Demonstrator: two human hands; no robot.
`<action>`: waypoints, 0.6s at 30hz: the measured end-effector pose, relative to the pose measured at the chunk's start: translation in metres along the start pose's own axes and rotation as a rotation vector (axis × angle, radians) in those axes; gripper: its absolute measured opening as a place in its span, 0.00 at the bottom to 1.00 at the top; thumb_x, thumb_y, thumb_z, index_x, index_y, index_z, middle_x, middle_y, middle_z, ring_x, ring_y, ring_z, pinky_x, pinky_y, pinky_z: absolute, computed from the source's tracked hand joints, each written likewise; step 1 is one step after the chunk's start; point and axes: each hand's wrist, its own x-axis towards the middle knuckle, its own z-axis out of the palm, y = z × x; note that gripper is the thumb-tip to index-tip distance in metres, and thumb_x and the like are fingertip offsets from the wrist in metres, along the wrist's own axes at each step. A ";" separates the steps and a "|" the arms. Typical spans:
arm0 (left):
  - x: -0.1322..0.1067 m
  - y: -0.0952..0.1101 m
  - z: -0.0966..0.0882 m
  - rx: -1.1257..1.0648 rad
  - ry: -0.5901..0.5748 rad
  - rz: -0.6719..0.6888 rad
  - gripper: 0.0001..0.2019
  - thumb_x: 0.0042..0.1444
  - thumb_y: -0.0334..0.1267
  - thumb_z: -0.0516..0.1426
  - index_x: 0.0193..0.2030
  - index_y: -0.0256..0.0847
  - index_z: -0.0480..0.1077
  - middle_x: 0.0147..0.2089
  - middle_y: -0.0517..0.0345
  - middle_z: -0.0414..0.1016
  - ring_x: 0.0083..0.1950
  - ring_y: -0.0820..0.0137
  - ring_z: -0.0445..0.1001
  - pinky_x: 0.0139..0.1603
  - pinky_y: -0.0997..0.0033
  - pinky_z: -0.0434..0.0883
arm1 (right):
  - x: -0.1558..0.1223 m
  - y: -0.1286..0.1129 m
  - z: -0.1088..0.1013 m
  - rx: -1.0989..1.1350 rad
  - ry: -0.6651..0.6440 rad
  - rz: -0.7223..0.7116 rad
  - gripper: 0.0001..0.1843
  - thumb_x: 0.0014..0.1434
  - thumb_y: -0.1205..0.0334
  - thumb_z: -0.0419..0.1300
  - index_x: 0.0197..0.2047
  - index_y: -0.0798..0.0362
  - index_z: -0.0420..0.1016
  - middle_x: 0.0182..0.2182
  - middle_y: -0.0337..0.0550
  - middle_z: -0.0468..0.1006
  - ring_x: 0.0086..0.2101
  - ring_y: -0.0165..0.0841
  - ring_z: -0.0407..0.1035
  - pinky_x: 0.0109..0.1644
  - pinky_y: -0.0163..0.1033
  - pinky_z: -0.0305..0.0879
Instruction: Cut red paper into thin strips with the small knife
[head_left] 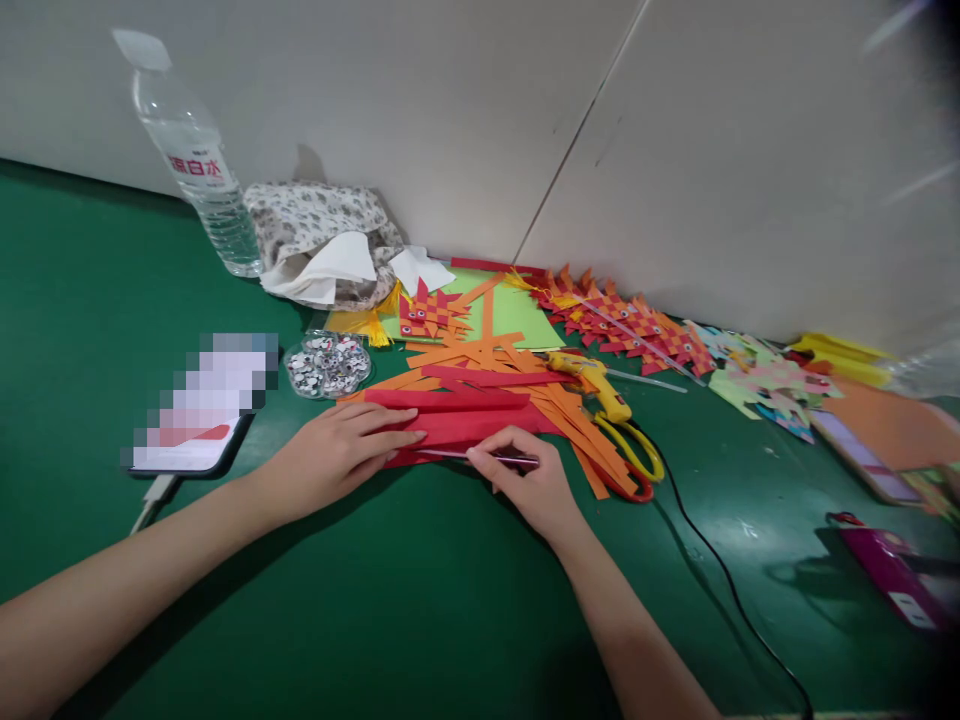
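Note:
My left hand (349,440) lies with fingers stretched out on the left part of a folded red paper sheet (472,428). My right hand (529,475) is closed around a slim pen-like tool (517,460) with a dark, pinkish shaft. Its thin end points left along the near edge of the red paper; whether it is a pen or a knife I cannot tell. Orange paper strips (600,450) lie under and behind the red sheet. Just right of them are a yellow glue gun (600,385) and yellow and red loop handles (645,455).
A phone (210,400) on a cable and a box of googly eyes (328,365) lie left. Behind stand a water bottle (199,160) and a tissue pouch (322,230). Woven paper fish (630,320) lie along the wall. The glue gun's black cord (720,570) crosses the right side.

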 end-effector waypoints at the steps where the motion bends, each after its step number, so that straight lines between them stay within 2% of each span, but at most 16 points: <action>1: 0.000 0.000 0.000 -0.002 0.000 -0.001 0.20 0.66 0.35 0.49 0.63 0.54 0.65 0.63 0.57 0.69 0.60 0.62 0.70 0.59 0.56 0.70 | 0.000 0.001 -0.002 0.005 0.030 0.004 0.12 0.51 0.54 0.67 0.25 0.52 0.75 0.18 0.35 0.71 0.18 0.27 0.63 0.23 0.34 0.59; 4: 0.001 0.001 -0.002 -0.005 0.007 0.006 0.19 0.66 0.35 0.49 0.62 0.53 0.66 0.62 0.56 0.70 0.59 0.62 0.70 0.58 0.57 0.70 | 0.003 0.008 -0.014 0.062 0.140 0.018 0.12 0.49 0.55 0.69 0.23 0.52 0.74 0.15 0.33 0.69 0.17 0.27 0.62 0.22 0.33 0.58; 7: 0.001 0.001 -0.002 0.000 0.014 0.015 0.19 0.66 0.34 0.49 0.62 0.52 0.66 0.62 0.56 0.70 0.58 0.63 0.71 0.57 0.57 0.71 | 0.007 0.018 -0.031 0.152 0.251 0.010 0.11 0.46 0.58 0.69 0.20 0.52 0.73 0.17 0.36 0.74 0.17 0.27 0.63 0.21 0.34 0.58; 12: 0.000 -0.001 -0.001 0.043 -0.005 0.030 0.19 0.67 0.35 0.48 0.63 0.51 0.65 0.63 0.56 0.69 0.59 0.62 0.70 0.56 0.56 0.71 | 0.011 0.029 -0.057 0.246 0.538 -0.028 0.09 0.42 0.66 0.68 0.17 0.53 0.71 0.15 0.34 0.70 0.16 0.27 0.63 0.18 0.31 0.54; 18: 0.000 -0.001 -0.001 0.041 -0.004 0.032 0.20 0.67 0.34 0.48 0.63 0.52 0.64 0.63 0.57 0.68 0.59 0.62 0.70 0.56 0.56 0.71 | 0.006 0.026 -0.060 0.282 0.745 -0.197 0.10 0.41 0.71 0.62 0.15 0.53 0.66 0.12 0.32 0.65 0.12 0.22 0.54 0.14 0.29 0.45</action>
